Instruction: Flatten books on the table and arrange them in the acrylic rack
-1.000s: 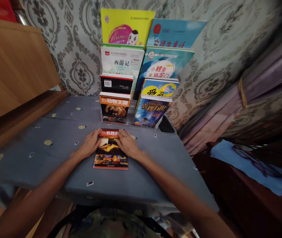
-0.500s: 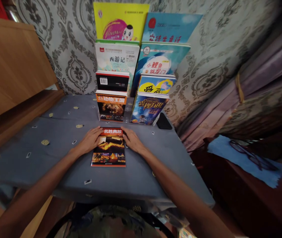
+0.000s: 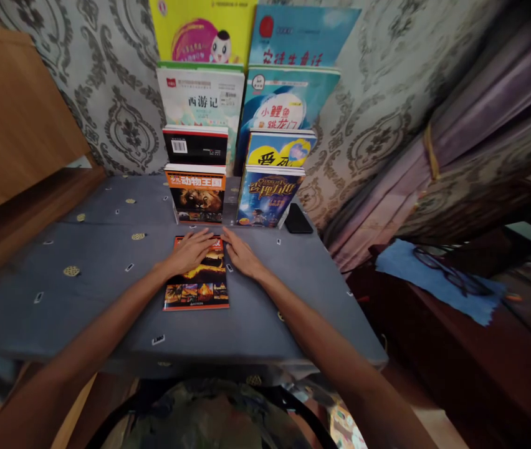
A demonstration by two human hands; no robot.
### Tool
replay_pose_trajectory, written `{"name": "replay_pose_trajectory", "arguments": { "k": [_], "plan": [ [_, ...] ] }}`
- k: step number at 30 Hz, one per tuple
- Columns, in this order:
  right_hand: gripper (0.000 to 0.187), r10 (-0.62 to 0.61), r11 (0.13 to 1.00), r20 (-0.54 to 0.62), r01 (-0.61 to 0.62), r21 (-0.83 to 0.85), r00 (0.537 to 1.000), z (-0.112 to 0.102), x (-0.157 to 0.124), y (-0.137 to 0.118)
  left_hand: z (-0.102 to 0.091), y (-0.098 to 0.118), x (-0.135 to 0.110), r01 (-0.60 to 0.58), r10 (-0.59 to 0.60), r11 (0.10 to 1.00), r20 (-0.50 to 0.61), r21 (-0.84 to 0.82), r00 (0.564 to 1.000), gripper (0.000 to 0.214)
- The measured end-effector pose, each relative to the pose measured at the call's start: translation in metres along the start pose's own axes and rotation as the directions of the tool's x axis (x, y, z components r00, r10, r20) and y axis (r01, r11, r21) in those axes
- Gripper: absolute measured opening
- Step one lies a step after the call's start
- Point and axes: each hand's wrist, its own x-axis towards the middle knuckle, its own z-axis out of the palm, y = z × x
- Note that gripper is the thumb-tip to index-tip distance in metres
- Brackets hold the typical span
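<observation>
An orange and black picture book [image 3: 199, 284] lies flat on the grey cloth-covered table [image 3: 106, 293]. My left hand [image 3: 191, 251] rests flat on its upper half, fingers stretched out. My right hand [image 3: 241, 253] lies open at the book's upper right corner, fingers pointing inward toward the left hand. Just behind the hands stands a tiered rack of books, with a lion-cover book [image 3: 195, 194] in front on the left and a blue fantasy-cover book [image 3: 265, 198] in front on the right.
Taller books [image 3: 200, 103] rise behind in steps against the patterned wallpaper. A black phone [image 3: 298, 219] lies right of the rack. A wooden panel [image 3: 13, 118] stands at the left. Curtains [image 3: 457, 143] and a blue cloth with glasses [image 3: 438, 274] are at the right, beyond the table edge.
My left hand has slid from the book's left edge onto its cover, hiding the title. The right hand stays at the top right corner. The camera view shifted a little.
</observation>
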Motion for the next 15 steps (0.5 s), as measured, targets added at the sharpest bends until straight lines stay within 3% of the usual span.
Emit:
{"name": "replay_pose_trajectory", "arguments": {
  "k": [5, 15],
  "plan": [
    [0.061, 0.013, 1.000, -0.006, -0.013, -0.004, 1.000, 0.001, 0.001, 0.001, -0.004, 0.010, -0.006, -0.051, 0.053, 0.998, 0.066, -0.030, 0.996, 0.046],
    [0.061, 0.024, 0.999, -0.007, -0.024, -0.042, 1.000, 0.000, 0.000, -0.006, -0.012, 0.039, -0.040, -0.219, 0.226, 0.971, 0.069, -0.095, 0.972, 0.043]
  ]
}}
